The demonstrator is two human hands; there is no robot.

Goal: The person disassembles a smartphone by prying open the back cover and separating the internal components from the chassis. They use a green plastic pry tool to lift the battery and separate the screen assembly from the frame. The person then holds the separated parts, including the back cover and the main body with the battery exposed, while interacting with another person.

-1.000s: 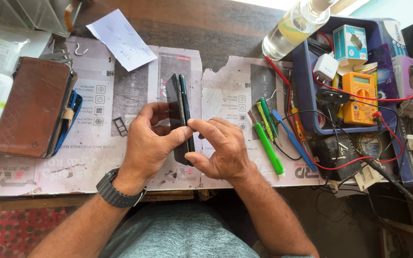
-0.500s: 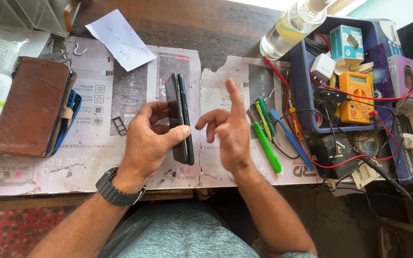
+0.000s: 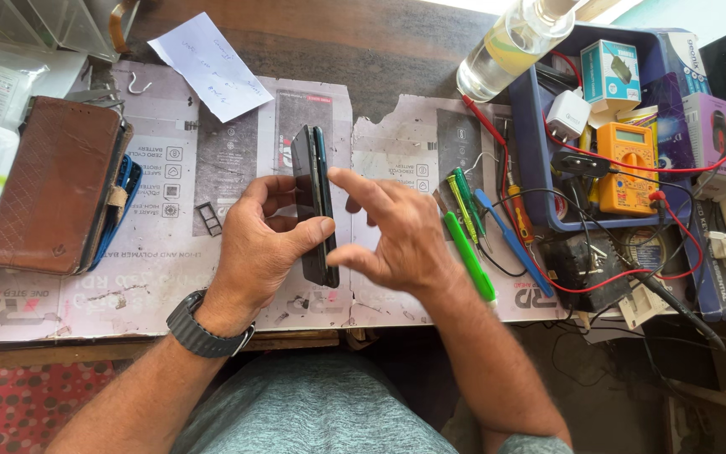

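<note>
Here the left hand [image 3: 258, 248] holds a black phone [image 3: 313, 202] on its edge, just above the paper sheets [image 3: 170, 193] that cover the table [image 3: 380, 42]. The thumb presses one flat side of the phone and the other fingers curl around the back, so the hand is closed on it. The phone stands tall and thin, with its far end pointing away from the person. A dark watch [image 3: 203, 332] sits on the left wrist.

The right hand [image 3: 401, 240] is open and holds nothing. Its fingers are spread, and they sit right next to the phone. One finger points toward the top half of the phone. I cannot tell if it touches.

A small dark frame [image 3: 209, 219] lies flat on the paper, just left of the left hand. A brown case [image 3: 52, 193] lies farther left, near the edge of the table. A white note [image 3: 212, 63] rests near the top.

To the right of the right hand lie a green pen [image 3: 468, 256], a blue tool [image 3: 510, 240] and some more thin tools. Past them is a blue tray [image 3: 539, 168] with an orange meter [image 3: 628, 164] and small boxes in it. Red and black wires [image 3: 607, 277] run out from the tray. A clear bottle [image 3: 510, 42] lies near the top edge of the tray.
</note>
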